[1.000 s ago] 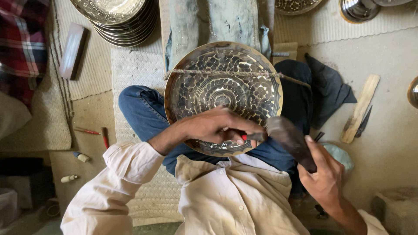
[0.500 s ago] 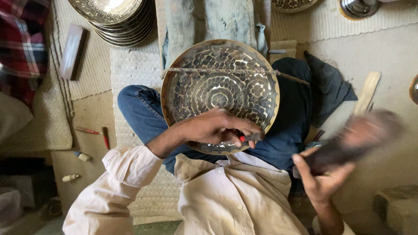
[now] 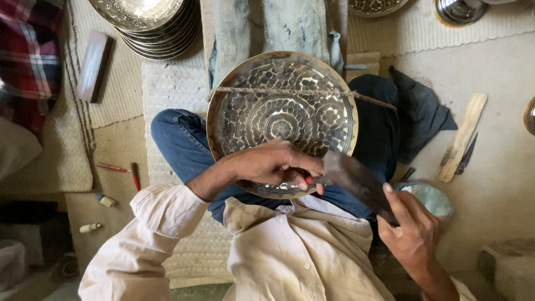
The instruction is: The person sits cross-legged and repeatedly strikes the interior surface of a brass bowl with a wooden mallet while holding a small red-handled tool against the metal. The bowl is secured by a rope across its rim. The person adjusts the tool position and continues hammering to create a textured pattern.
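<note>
Left hand point(image 3: 273, 167) curled over near rim of engraved metal plate point(image 3: 281, 114) resting on lap, fingers pinching a small red-tipped punch point(image 3: 310, 180); right hand point(image 3: 412, 228) closed around dark hammer point(image 3: 356, 181), head touching punch

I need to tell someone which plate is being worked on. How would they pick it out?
Find the seated person's lap, in blue jeans. The big round metal plate leans there under the left hand. Unlike the stacked plates beyond, it stands alone with a cord across its face.
</note>
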